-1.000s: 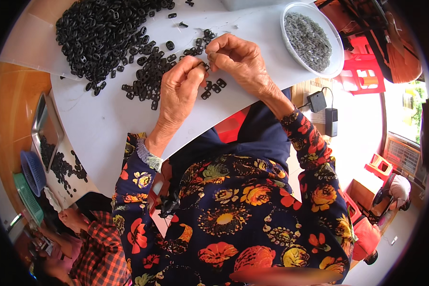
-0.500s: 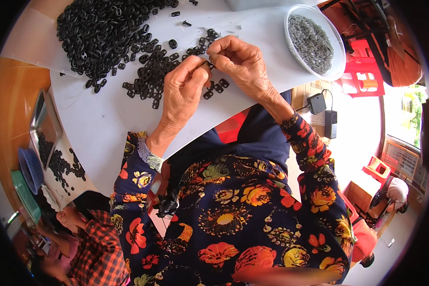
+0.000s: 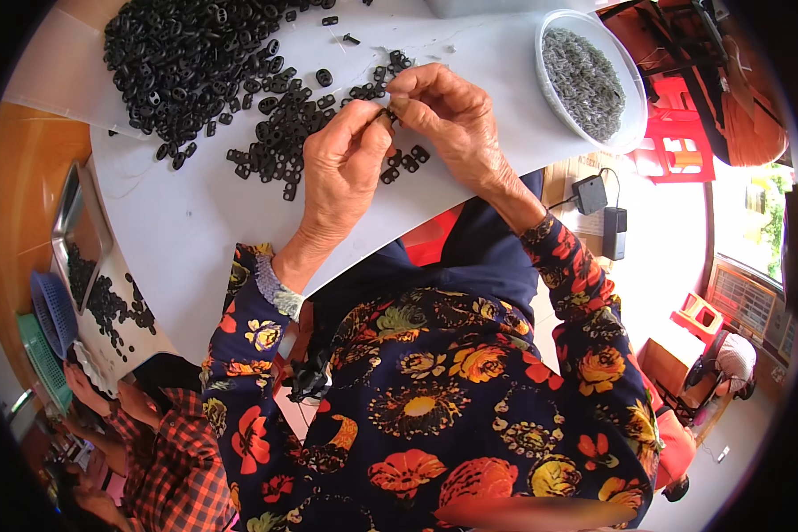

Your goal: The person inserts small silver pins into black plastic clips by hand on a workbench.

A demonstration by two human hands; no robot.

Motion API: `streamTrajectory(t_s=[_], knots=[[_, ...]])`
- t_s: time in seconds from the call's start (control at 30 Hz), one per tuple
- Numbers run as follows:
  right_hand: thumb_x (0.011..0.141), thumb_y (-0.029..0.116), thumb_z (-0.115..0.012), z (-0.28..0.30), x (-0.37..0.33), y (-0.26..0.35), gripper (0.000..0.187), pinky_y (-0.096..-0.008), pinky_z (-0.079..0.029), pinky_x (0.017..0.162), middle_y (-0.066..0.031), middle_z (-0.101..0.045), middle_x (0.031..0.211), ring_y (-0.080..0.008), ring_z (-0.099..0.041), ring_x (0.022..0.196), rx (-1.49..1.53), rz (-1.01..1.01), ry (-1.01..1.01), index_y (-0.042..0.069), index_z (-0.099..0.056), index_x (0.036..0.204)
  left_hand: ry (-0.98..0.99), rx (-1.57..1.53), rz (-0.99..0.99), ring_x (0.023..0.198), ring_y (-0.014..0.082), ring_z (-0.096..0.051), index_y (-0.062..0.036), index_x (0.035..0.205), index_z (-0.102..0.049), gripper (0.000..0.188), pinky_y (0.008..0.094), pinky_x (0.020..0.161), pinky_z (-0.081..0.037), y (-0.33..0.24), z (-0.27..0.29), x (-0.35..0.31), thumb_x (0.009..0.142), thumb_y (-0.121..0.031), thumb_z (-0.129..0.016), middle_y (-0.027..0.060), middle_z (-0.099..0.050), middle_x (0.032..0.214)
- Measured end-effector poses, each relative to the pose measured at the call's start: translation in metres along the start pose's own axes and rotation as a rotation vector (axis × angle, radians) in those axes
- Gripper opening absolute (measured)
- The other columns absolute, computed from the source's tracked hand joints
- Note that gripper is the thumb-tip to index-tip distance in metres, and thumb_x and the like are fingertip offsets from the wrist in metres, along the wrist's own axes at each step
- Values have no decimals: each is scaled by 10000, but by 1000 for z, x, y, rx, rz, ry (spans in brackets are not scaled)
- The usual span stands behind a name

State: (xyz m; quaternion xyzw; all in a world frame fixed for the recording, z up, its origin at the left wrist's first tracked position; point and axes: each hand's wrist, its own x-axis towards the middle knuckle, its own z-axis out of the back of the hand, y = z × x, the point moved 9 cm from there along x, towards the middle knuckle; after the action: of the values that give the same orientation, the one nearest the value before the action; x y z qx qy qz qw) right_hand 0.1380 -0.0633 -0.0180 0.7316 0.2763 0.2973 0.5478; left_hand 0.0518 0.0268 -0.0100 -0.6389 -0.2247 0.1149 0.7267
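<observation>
My left hand (image 3: pixel 341 168) is closed in a pinch on a small black plastic piece (image 3: pixel 387 116), mostly hidden by the fingers. My right hand (image 3: pixel 452 120) meets it from the other side, thumb and forefinger pinched together at the piece's end; whatever tiny thing they hold is too small to make out. Beyond the left hand lies a loose heap of small black two-holed pieces (image 3: pixel 279 133). A few more black pieces (image 3: pixel 405 163) lie just under the right hand. Farther left is a large pile of black two-holed oval pieces (image 3: pixel 186 71).
A clear round tub (image 3: pixel 585 84) of tiny grey spring-like parts stands at the white table's (image 3: pixel 186 239) right edge. To the left are a metal tray (image 3: pixel 80 222), blue (image 3: pixel 53 310) and green baskets (image 3: pixel 43 363), and a co-worker in a checked shirt (image 3: pixel 177 452).
My hands stay nearly in place, the fingertips shifting slightly around the black piece. At lower left the co-worker's hands have moved apart, one reaching toward the white scalloped edge near the baskets.
</observation>
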Motion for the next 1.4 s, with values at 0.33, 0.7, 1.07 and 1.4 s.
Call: streamTrajectory(t_s=[0.33, 0.7, 1.07, 1.4], knots=[[894, 43, -581, 2, 1, -5, 109, -218, -489, 675, -12, -628, 827, -68, -582, 763, -35, -41, -26, -25, -622, 968, 0, -117, 7, 636, 35, -507, 6, 867, -572, 102, 193, 563, -420, 4, 0, 3, 905, -85, -547, -8, -556, 706], [905, 137, -616, 2, 7, 0, 162, -219, -474, 626, 1, -601, 696, -53, -546, 673, -299, -51, -13, -23, -625, 879, 69, -77, -1, 646, 41, -522, 12, 833, -567, 88, 185, 592, -431, 5, 0, 6, 887, -56, -552, -4, -560, 723], [915, 205, -622, 2, 10, -4, 213, -219, -473, 597, -4, -608, 723, -62, -540, 645, -157, -74, 71, -7, -626, 929, 114, -37, 78, 670, 61, -505, -2, 861, -602, 136, 214, 651, -424, 8, 0, 8, 907, -110, -534, 11, -584, 710], [904, 141, -635, 1, 7, -5, 156, -214, -470, 583, -10, -621, 714, -56, -553, 650, -150, -52, 13, -9, -626, 861, 84, -56, 19, 663, 53, -532, 4, 874, -589, 134, 212, 625, -445, 2, -2, 9, 916, -105, -522, 8, -592, 718]])
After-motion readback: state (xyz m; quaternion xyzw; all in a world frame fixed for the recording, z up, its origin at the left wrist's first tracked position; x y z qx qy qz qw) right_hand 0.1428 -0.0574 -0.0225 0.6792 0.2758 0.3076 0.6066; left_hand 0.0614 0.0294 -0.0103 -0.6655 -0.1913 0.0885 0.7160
